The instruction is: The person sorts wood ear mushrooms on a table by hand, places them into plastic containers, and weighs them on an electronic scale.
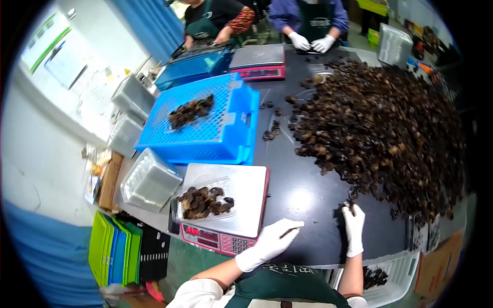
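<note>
My left hand (277, 238), in a white glove, hovers by the right front corner of the near scale (251, 195). Its fingers point right, loosely bent with a gap to the thumb, and nothing shows in them. On that scale's plate sits a clear plastic tray (226, 211) of dark dried mushrooms (201, 202). My right hand (354, 228), also gloved, is at the near edge of a large heap of dried mushrooms (380, 128). Its fingertips are pinched at a small dark mushroom (353, 194), partly hidden by the fingers.
Left of the scale are stacked clear trays (150, 179). Behind it, an upturned blue crate (205, 113) carries a filled tray (191, 111). A second scale (258, 61) stands farther back. Two people work across the black table (287, 179). A white basket (403, 280) is below, right.
</note>
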A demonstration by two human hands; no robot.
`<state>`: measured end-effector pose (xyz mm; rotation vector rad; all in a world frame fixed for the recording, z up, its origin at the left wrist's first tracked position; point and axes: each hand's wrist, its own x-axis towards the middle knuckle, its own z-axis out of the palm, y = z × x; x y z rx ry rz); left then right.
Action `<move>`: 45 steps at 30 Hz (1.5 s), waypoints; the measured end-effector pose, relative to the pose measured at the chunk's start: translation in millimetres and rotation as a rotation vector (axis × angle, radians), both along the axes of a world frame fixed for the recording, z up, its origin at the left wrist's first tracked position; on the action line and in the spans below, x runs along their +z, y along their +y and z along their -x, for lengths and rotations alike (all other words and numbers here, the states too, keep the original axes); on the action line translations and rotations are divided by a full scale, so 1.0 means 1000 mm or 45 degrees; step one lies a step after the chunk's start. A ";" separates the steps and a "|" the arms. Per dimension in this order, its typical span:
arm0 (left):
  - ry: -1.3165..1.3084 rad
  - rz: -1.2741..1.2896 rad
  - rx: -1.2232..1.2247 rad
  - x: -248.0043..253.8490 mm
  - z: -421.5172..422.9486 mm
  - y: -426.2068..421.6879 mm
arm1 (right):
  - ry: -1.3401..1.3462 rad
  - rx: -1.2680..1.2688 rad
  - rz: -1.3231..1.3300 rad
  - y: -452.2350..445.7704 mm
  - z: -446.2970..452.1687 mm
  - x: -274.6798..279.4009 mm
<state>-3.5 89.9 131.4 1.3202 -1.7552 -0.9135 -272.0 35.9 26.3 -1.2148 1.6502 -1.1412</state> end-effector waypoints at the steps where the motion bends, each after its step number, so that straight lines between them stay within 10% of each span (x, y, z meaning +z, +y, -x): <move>1: -0.030 0.117 0.062 0.010 -0.020 0.004 | -0.045 0.097 -0.043 -0.001 -0.032 0.028; 7: -0.202 0.415 0.896 0.025 -0.175 -0.001 | -0.025 0.856 0.159 -0.026 -0.194 0.095; 13: -0.351 0.214 0.407 -0.007 -0.229 -0.033 | -0.041 0.902 0.439 -0.032 -0.325 0.096; 17: -0.351 -0.018 0.233 -0.013 -0.245 -0.039 | 0.652 1.102 0.470 -0.025 -0.337 0.097; 25: 0.126 -0.090 0.174 0.020 -0.277 -0.039 | -0.199 1.010 -0.140 -0.025 -0.310 0.121; 29: 0.356 -0.311 0.231 0.008 -0.303 -0.043 | -0.226 0.746 0.087 -0.040 -0.303 0.116; 32: 0.086 -0.087 0.173 0.005 -0.312 -0.046 | 0.273 0.784 0.286 -0.043 -0.297 0.115; 39: -0.249 -0.112 0.125 0.013 -0.285 -0.051 | 0.153 0.912 0.475 -0.020 -0.309 0.100; 45: -0.634 0.438 -0.131 -0.013 -0.250 -0.032 | 0.964 1.109 0.681 -0.016 -0.319 0.089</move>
